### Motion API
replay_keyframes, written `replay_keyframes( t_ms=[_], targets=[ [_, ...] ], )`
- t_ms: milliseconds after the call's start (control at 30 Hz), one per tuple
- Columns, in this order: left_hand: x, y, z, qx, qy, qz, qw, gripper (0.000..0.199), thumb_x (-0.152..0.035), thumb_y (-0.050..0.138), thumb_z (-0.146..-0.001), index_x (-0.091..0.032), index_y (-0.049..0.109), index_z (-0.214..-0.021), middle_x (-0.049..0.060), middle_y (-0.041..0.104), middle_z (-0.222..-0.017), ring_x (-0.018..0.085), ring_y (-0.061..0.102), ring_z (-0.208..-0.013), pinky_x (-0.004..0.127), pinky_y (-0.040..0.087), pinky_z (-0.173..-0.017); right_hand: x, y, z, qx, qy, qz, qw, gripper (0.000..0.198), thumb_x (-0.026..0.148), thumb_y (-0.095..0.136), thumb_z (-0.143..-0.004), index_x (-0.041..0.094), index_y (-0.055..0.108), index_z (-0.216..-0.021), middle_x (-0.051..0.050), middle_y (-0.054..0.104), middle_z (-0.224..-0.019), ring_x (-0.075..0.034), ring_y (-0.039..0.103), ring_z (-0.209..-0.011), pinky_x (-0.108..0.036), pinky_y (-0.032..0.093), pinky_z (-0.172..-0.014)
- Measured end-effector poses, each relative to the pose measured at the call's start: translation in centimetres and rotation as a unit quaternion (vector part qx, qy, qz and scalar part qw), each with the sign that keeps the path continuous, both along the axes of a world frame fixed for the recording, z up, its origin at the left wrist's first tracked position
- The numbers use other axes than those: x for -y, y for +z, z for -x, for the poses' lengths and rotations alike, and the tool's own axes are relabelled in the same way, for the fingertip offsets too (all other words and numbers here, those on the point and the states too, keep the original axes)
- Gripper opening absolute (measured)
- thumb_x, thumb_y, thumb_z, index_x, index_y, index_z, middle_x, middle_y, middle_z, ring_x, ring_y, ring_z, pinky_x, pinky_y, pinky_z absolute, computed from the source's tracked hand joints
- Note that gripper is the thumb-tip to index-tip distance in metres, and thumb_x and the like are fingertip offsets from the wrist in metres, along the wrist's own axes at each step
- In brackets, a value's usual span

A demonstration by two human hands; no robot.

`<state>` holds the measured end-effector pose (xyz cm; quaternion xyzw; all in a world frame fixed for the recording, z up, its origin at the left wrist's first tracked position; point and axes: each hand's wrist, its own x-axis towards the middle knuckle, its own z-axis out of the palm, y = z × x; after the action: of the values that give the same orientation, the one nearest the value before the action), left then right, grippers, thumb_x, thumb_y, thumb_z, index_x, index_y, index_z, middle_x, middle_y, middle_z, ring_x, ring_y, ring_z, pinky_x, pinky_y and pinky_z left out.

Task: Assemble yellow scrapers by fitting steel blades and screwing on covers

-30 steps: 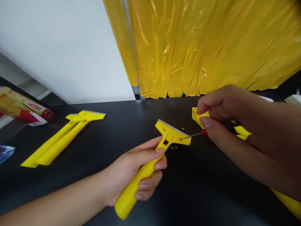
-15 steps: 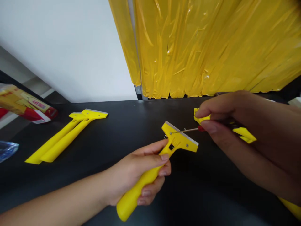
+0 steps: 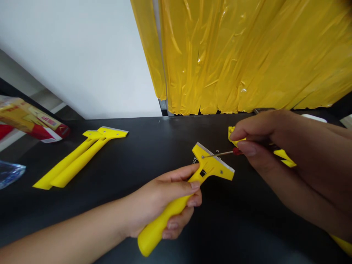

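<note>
2-handed, held a yellow scraper (image 3: pixel 178 206) in the left hand (image 3: pixel 162 194), grasping it by the handle with fingers curled underneath and thumb pressed along the top. Had it near the middle of the view, above the black surface (image 3: pixel 154 146), long axis slanting from the rounded butt near the bottom edge up and away to the right. Pointed the flat head away, with the blade edge (image 3: pixel 224 164) facing the far right and 2 screws (image 3: pixel 202 157) turned upward.

Pinched a thin screwdriver (image 3: pixel 237 151) between thumb and index finger of the right hand (image 3: pixel 286 154), hiding most of its grip. Aimed the shaft leftward, nearly level, across the blade edge and onto the left screw. Could not tell a seated tip from a merely touching tip.

Saw 2 more scrapers (image 3: pixel 79 162) lying on the left, side by side, overlapping at the heads, also pointing up and right. Made out small rings (image 3: pixel 217 151) just beyond the held head, and a yellow piece (image 3: pixel 232 131) partly hidden behind the right fingertips. Noted a red-and-yellow box (image 3: pixel 35 119) at far left, a blue plastic wrapper (image 3: pixel 11 174) below it, and a white panel (image 3: pixel 82 58) beside yellow sheeting (image 3: pixel 233 55) at the back.
</note>
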<state>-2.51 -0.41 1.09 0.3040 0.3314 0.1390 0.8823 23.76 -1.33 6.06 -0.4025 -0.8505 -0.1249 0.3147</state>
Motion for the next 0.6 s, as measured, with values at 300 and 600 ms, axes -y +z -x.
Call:
replay_keyframes(
  t_ms=[300, 600],
  targets=[
    [0.03, -0.13, -0.15, -0.002, -0.001, -0.007, 1.0, 0.02, -0.035, 0.068, -0.106, -0.027, 0.052, -0.114, -0.006, 0.056, -0.082, 0.004, 0.042, -0.042, 0.014, 0.038, -0.036, -0.06, 0.29, 0.12, 0.003, 0.01, -0.005, 1.0, 0.013, 0.024, 0.049, -0.113, 0.027, 0.06, -0.106, 0.005, 0.072, -0.099, -0.011, 0.067, -0.084, -0.034, 0.045, -0.072],
    [-0.13, -0.21, -0.07, 0.002, -0.008, -0.014, 1.0, 0.019, -0.034, 0.065, -0.108, -0.028, 0.055, -0.122, -0.006, 0.054, -0.081, 0.004, 0.041, -0.042, 0.014, 0.037, -0.037, -0.12, 0.03, -0.06, -0.006, 0.009, -0.017, 1.0, 0.011, 0.026, 0.053, -0.113, 0.026, 0.061, -0.105, 0.004, 0.071, -0.096, -0.011, 0.066, -0.083, -0.032, 0.047, -0.075]
  ],
)
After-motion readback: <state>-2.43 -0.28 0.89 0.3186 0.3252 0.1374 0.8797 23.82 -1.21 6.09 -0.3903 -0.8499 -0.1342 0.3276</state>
